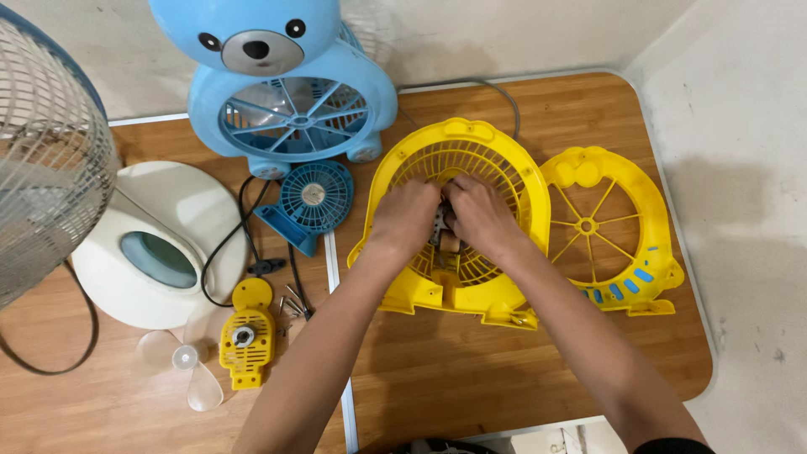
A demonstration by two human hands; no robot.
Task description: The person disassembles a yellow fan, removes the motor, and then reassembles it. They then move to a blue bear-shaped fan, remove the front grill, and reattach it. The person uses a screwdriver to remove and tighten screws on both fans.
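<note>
At frame centre, I saw my left hand (406,220) and right hand (479,217) closed together on a small metal motor part (440,229), mostly hidden, inside the yellow plastic fan grille housing (496,164).

Blue bear-shaped fan (282,92) upright at rear; small blue fan (313,199) before it. White fan base (155,248), clear propeller (189,361), yellow motor cover (246,335) at left. Yellow spoked front grille (609,231) lies flat at right.
</note>
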